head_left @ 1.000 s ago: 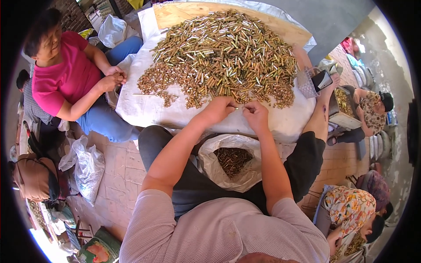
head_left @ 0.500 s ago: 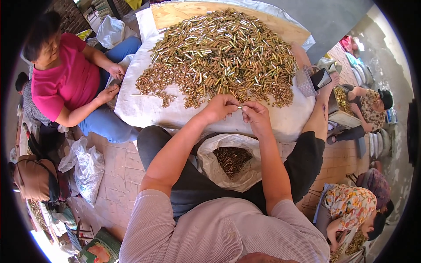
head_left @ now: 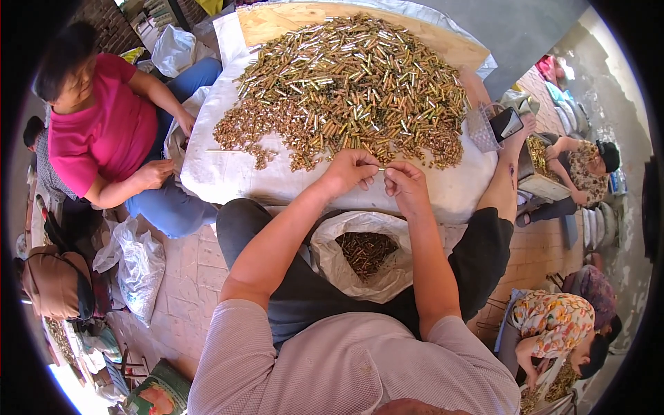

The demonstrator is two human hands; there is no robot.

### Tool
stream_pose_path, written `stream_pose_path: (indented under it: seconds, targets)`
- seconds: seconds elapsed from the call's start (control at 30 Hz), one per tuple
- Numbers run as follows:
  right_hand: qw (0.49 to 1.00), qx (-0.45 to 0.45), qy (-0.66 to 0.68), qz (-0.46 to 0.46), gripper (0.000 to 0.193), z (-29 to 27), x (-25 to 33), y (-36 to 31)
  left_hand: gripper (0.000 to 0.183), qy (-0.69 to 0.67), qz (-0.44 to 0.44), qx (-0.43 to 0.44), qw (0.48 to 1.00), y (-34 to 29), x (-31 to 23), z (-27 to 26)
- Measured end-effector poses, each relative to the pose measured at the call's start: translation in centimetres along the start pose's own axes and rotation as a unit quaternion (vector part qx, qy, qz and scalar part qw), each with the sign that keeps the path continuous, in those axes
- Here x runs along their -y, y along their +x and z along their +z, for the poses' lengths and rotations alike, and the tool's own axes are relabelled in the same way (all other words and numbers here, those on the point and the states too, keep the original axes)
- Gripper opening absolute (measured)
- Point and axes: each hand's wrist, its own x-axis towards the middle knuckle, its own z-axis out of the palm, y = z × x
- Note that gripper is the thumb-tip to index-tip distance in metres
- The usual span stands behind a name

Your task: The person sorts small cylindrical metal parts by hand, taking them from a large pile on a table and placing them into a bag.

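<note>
My left hand (head_left: 350,171) and my right hand (head_left: 407,183) meet at the near edge of the cloth-covered table. A small, shiny metal piece (head_left: 381,169), slim and short, is pinched between the fingertips of both. Its exact kind is too small to make out. Just beyond my hands spreads a big heap of yellowish and silvery metal sleeves (head_left: 353,90). Smaller coppery parts (head_left: 252,128) lie along the heap's near left side. Between my legs stands an open white woven sack (head_left: 328,238), holding dark, thin metal pieces (head_left: 365,254).
A wooden board (head_left: 277,21) lies behind the heap. At the right, a phone (head_left: 506,124) rests by a pale basket (head_left: 482,131). A co-worker in a pink shirt (head_left: 104,117) sits at the left. A filled plastic bag (head_left: 138,270) stands on the brick floor (head_left: 190,263).
My hands stay almost in place, with the small piece turned slightly between my fingertips. The pink-shirted co-worker's hands have moved apart, and that person's head has tipped down.
</note>
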Motion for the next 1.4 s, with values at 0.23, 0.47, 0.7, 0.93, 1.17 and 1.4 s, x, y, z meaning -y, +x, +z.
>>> stream_pose_path:
  seconds: [0.23,0.47,0.7,0.93,1.17,1.4]
  targets:
    - [0.998,0.02,-0.056,-0.007,0.009,-0.4,0.4,-0.1,0.013,0.021,0.014,0.003,1.0,-0.1,-0.2,0.1]
    - [0.997,0.049,0.04,0.034,0.015,-0.4,0.6,-0.5,0.011,-0.023,0.051,0.011,0.998,-0.4,0.2,0.7]
    - [0.979,0.109,0.161,0.063,0.012,-2.1,-0.3,-0.8,0.011,0.144,0.242,0.05,0.958,1.0,3.6,2.1]
    - [0.996,0.055,0.017,0.061,0.011,-1.4,1.5,-1.5,0.017,0.136,0.026,0.013,0.99,-0.5,-1.9,-0.5]
    - [0.934,0.162,-0.309,0.072,0.009,-1.1,1.3,-0.5,0.019,0.552,0.075,-0.098,0.825,-0.7,0.2,-4.3]
    - [0.739,0.007,-0.629,-0.241,0.018,-2.5,-1.1,2.7,0.017,0.592,0.036,-0.084,0.801,-0.8,-0.1,-3.1]
